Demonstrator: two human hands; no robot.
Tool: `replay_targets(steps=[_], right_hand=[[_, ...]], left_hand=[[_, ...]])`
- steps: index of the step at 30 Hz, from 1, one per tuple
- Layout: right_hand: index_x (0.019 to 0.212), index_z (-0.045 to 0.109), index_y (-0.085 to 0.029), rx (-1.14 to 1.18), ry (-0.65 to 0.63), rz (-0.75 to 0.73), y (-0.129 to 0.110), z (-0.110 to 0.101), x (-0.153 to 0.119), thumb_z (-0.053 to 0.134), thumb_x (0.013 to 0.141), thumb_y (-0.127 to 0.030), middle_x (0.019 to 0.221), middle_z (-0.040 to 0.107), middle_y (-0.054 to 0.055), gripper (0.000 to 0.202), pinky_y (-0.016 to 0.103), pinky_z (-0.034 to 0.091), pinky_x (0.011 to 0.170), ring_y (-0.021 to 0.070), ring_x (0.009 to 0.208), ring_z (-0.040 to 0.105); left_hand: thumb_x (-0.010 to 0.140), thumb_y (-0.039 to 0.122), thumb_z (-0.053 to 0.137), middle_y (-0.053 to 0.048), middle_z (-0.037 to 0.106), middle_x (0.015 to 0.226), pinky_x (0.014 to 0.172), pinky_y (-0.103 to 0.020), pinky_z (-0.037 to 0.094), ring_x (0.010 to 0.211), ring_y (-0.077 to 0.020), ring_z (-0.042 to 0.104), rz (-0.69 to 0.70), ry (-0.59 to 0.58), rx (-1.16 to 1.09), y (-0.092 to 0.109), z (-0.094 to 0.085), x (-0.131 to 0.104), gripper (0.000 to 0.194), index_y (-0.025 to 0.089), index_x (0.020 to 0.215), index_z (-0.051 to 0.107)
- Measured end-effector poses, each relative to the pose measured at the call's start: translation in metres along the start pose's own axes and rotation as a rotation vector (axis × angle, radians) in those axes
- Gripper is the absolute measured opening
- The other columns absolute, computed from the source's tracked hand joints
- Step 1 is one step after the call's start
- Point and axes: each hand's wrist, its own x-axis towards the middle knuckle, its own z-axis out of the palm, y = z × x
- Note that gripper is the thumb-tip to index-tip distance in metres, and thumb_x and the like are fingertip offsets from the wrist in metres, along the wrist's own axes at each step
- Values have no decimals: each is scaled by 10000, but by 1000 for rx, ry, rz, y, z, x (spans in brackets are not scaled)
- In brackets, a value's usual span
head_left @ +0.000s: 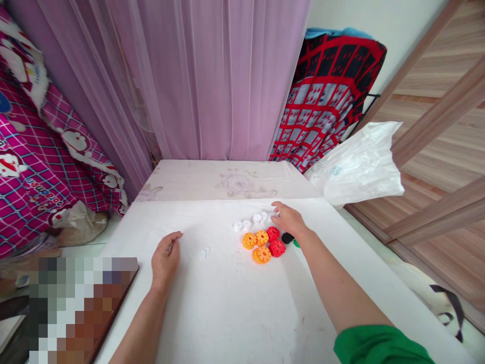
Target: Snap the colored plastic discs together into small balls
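Note:
My left hand is at the left of the white-covered table, its fingers loosely curved and apart from the thumb, with nothing visible in it. Just right of it lie clear or white notched discs. My right hand reaches over the far right part, fingers spread beside a row of white notched discs. Below that row are several orange notched discs, red discs, a black piece and a green piece partly hidden by my right forearm.
A white cloth covers the table, with a floral cloth along its far end. Purple curtains hang behind. A white plastic bag stands off the right corner. A pixelated patch hides something at lower left.

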Motion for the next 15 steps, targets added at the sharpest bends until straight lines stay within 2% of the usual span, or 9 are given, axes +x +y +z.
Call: replay_targets(steps=[3, 5, 7, 10, 12, 15], right_hand=[[1168, 566, -238, 8, 38, -16, -8, -8, -5, 529, 792, -199, 1087, 669, 23, 379, 255, 429, 739, 149, 841, 619], [1093, 612, -235, 34, 72, -55, -23, -10, -12, 504, 796, -158, 1081, 669, 26, 326, 254, 426, 748, 144, 832, 614], [1005, 650, -237, 90, 69, -146, -49, -8, -24, 491, 800, -141, 1039, 676, 18, 276, 247, 423, 754, 136, 808, 609], [925, 676, -239, 209, -42, -361, -99, 7, -47, 493, 812, -145, 955, 684, 2, 234, 230, 420, 760, 124, 783, 606], [931, 681, -232, 257, -133, -432, -131, 21, -62, 515, 810, -158, 958, 678, 6, 219, 226, 421, 775, 121, 787, 608], [1081, 645, -249, 275, -203, -468, -164, 40, -78, 579, 791, -233, 1064, 644, 17, 298, 236, 427, 790, 139, 868, 608]], left_hand=[[798, 322, 445, -44, 705, 1014, 976, -386, 460, 1011, -213, 632, 4, 5, -18, 1, 1, -1, 274, 215, 934, 657], [804, 314, 436, -46, 705, 1011, 973, -387, 461, 1006, -210, 633, 2, 20, -31, 0, 1, -1, 273, 213, 930, 657], [808, 306, 428, -46, 705, 1005, 970, -387, 464, 999, -207, 635, -1, 30, -44, -1, 2, -1, 276, 211, 928, 657], [806, 296, 428, -42, 707, 994, 963, -386, 469, 990, -203, 638, 2, 35, -53, -2, 2, -1, 273, 212, 925, 659], [805, 293, 430, -40, 707, 994, 961, -385, 470, 989, -202, 638, 5, 36, -53, -3, 3, -1, 270, 214, 923, 660], [810, 292, 419, -40, 705, 1003, 960, -383, 469, 995, -199, 636, 11, 24, -52, -4, 3, -2, 278, 214, 931, 657]])
